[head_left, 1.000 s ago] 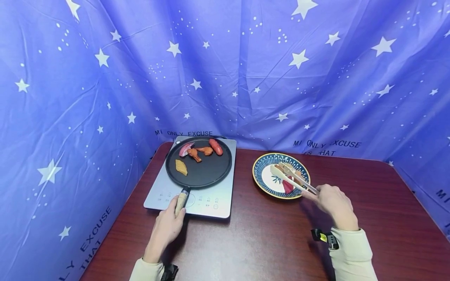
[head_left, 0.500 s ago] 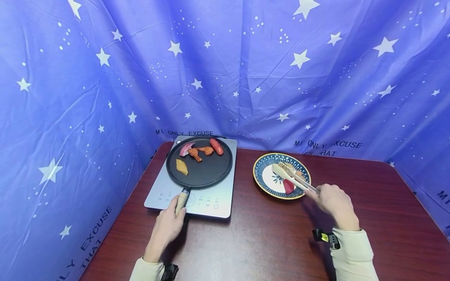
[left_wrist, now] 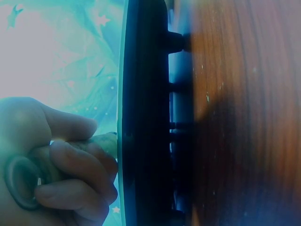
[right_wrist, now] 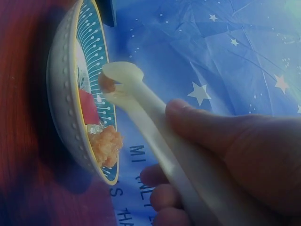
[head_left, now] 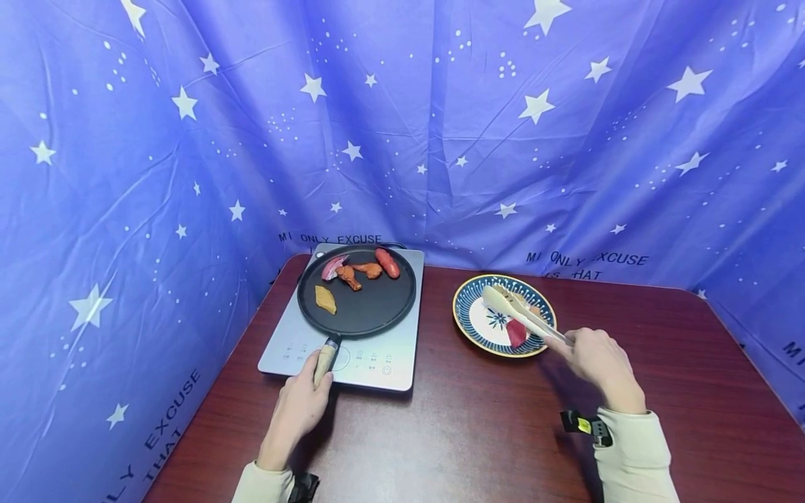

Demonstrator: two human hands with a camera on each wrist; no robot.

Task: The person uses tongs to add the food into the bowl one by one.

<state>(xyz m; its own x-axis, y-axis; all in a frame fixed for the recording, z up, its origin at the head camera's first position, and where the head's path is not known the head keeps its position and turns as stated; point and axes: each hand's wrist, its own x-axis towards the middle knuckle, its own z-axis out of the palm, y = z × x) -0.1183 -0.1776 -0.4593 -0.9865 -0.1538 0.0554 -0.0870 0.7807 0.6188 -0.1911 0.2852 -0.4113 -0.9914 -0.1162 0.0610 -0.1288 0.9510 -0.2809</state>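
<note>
In the head view, my left hand (head_left: 300, 404) grips the wooden handle (head_left: 324, 359) of a flat black pan (head_left: 371, 307). My right hand (head_left: 596, 365) holds pale tongs (head_left: 528, 318), thumb on one side and fingers on the other. The tips are over a blue-and-white patterned plate (head_left: 467, 332). Between those tips the right wrist view shows a small brown piece of food (right_wrist: 107, 84), partly hidden. A red piece (head_left: 517, 334) and a crumbly golden piece (right_wrist: 107, 146) lie on the plate.
The pan rests on a silver induction cooker (head_left: 390, 377). In it are a sausage (head_left: 386, 263), two drumstick-shaped pieces (head_left: 348, 277), a pink-and-white slice (head_left: 332, 268) and a yellow piece (head_left: 325, 300). A blue star-patterned curtain (head_left: 402, 140) stands behind the dark red table (head_left: 453, 433).
The tongs' two arms, seen apart earlier, now appear drawn together over the plate, and their tips have shifted slightly. The left hand and the pan stay put.
</note>
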